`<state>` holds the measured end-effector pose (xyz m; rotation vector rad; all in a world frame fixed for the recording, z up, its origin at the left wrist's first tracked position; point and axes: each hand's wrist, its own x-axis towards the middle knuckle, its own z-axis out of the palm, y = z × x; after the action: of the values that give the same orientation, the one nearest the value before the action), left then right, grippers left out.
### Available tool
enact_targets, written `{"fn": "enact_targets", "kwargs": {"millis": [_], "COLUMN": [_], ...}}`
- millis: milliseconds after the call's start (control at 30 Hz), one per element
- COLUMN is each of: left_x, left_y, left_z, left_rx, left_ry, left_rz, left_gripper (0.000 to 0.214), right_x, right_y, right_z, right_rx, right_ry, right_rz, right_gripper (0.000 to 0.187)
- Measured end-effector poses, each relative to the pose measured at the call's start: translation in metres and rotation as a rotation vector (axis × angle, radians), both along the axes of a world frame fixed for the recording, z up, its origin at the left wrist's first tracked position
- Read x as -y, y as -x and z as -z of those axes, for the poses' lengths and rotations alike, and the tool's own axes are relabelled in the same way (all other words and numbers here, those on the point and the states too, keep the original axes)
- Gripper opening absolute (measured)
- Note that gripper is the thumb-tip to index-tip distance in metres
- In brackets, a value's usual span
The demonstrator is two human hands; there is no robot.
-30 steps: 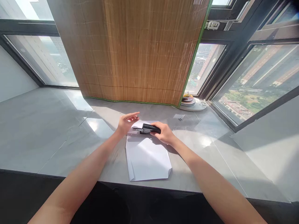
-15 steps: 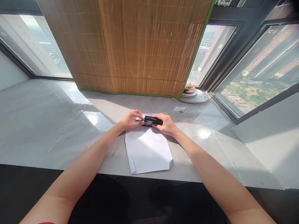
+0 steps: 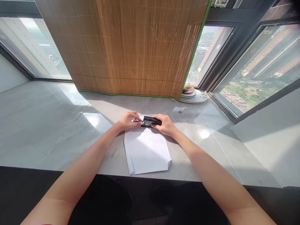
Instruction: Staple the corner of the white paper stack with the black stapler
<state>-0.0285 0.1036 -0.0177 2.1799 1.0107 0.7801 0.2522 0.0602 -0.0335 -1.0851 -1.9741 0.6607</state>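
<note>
A black stapler (image 3: pixel 152 120) is held above the far end of a white sheet of paper (image 3: pixel 147 153). My right hand (image 3: pixel 167 125) is wrapped round its right end. Pinched between the thumb and fingers of my left hand (image 3: pixel 128 120) is a thin metal piece (image 3: pixel 136 121) at the stapler's left end; whether it is joined to the stapler I cannot tell. Silvery metal shows between the stapler's upper and lower parts. The paper lies on the counter with its near corners folded or curled. Two small dark strips, perhaps staples (image 3: pixel 180 111), lie farther right.
The grey tiled counter (image 3: pixel 70 134) runs along the windows, its front edge close to me. A bamboo blind (image 3: pixel 140 47) hangs at the back, down to near the counter. Several stacked plates (image 3: pixel 189 93) stand at the blind's right corner.
The gap between the stapler's upper and lower parts looks slightly wider, with more metal showing. Both hands keep their grips. The whole view has shifted slightly.
</note>
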Motion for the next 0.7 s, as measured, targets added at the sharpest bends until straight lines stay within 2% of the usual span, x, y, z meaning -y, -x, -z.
{"fn": "enact_targets", "kwargs": {"millis": [333,533,700], "left_x": [0.000,0.003,0.008], "left_y": [0.010,0.015,0.005], "left_z": [-0.010,-0.014,-0.014], "left_rx": [0.089,0.152,0.166], "left_ry": [0.057,0.122,0.068], "left_rz": [-0.033,0.100,0.169], "left_gripper": [0.035,0.036,0.049], "right_x": [-0.002,0.000,0.012], "right_y": [-0.019,-0.025,-0.010], "right_z": [-0.009,-0.016,-0.020], "right_rx": [-0.163,-0.212,-0.210], "right_ry": [0.028,0.079,0.123], "right_rz": [0.024,-0.031,-0.154], "right_gripper": [0.033,0.034,0.036]}}
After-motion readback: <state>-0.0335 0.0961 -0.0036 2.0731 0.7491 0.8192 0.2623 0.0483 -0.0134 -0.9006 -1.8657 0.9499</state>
